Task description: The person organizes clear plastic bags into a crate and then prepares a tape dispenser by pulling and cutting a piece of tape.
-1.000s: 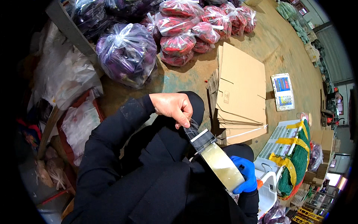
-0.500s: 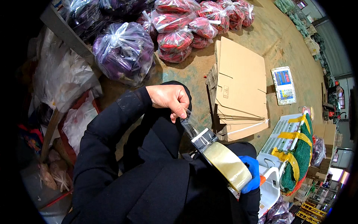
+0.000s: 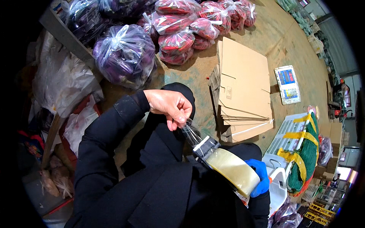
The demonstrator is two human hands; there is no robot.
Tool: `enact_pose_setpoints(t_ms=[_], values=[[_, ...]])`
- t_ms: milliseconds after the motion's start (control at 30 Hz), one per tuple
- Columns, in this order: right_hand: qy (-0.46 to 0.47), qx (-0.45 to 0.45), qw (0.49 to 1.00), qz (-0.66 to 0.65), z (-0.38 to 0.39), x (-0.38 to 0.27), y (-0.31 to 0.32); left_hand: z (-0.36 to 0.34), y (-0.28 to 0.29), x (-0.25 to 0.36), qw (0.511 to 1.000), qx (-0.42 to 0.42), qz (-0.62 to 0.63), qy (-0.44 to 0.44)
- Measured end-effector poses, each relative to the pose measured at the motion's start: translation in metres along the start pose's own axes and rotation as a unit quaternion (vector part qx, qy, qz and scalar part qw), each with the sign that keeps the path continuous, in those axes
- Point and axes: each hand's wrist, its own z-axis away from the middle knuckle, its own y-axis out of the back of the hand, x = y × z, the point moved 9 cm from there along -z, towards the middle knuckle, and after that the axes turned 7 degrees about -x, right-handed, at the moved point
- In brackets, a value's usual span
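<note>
Right hand: the right hand (image 3: 259, 176), in a blue glove, is curled tight around the tape dispenser at the lower right of the view, closest to the body; only the fingers show past the roll.
Tape dispenser: a hand-held dispenser carrying a wide roll of clear yellowish packing tape (image 3: 232, 171) sits in the right hand, over the dark-clothed lap.
Long axis: the dispenser runs on a diagonal, roll end low and right, cutter end (image 3: 205, 146) pointing up and left toward the left hand.
Tape strip: a crumpled strip of clear tape (image 3: 191, 133) stretches from the cutter end up to the left hand.
Left hand: the bare left hand (image 3: 169, 106) is up and left of the dispenser, fingertips pinched shut on the free end of the strip.
Floor, right: a white plastic crate with a green net and yellow tape bands (image 3: 300, 152) lies just right of the right hand.
Floor, ahead: a stack of flattened brown cardboard boxes (image 3: 243, 87) lies beyond the hands, with a flat scale (image 3: 287, 84) to its right.
Farthest: clear plastic bags of purple produce (image 3: 123, 57) and red produce (image 3: 182, 36) are heaped at the top.
</note>
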Motion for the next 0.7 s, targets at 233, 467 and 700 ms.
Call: enact_pose_setpoints(t_ms=[233,467,700], values=[[0.012,0.081,0.997,-0.006,0.008,-0.018,-0.005,0.003,-0.013,0.001,0.997,-0.001,-0.078,0.009],[0.114,0.058,0.987,0.099,0.027,-0.019,0.016,0.011,-0.044,0.003,0.994,0.046,-0.093,-0.027],[-0.019,-0.098,0.987,0.122,0.005,-0.009,-0.016,0.011,-0.03,0.021,0.99,0.004,-0.139,-0.003]])
